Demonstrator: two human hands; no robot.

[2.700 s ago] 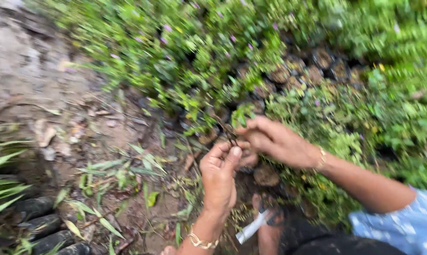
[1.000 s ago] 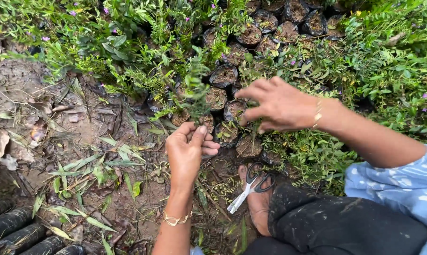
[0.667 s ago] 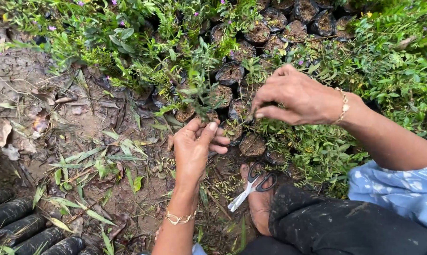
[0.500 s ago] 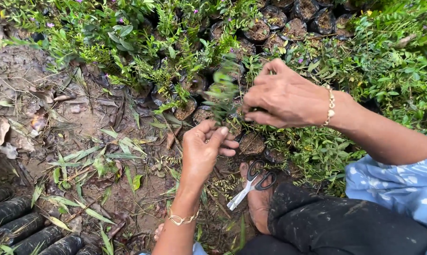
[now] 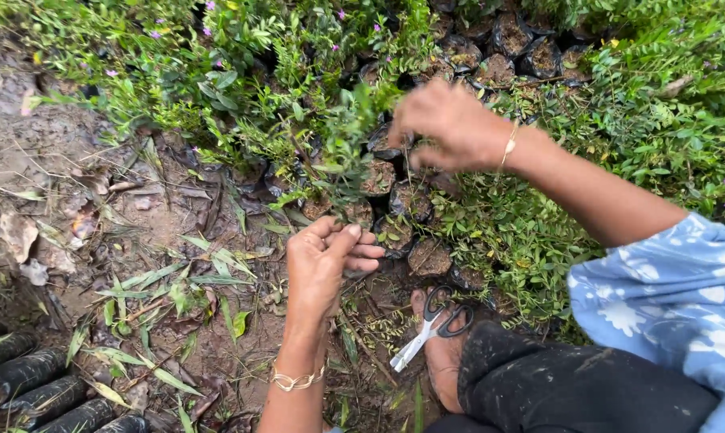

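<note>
My left hand [image 5: 326,261] hovers low over muddy ground, fingers curled against the thumb, with nothing visible in them. It sits just left of a cluster of small black nursery bags [image 5: 378,178] filled with soil. My right hand [image 5: 450,128], blurred, is raised over the same bags with its fingers closed on a leafy green sprig [image 5: 353,136] that sticks out to the left. A thin stem hangs below that hand. Both wrists wear a thin gold bracelet.
Scissors with black handles [image 5: 430,325] lie on my bare foot [image 5: 444,365]. Dense seedlings with small purple flowers [image 5: 242,72] fill the top. More black bags [image 5: 34,385] lie at the lower left. Mud with fallen leaves [image 5: 98,240] covers the left.
My right hand has lifted up and away with the sprig, from just above the left hand to higher over the bags. The left hand has stayed low, fingers more closed.
</note>
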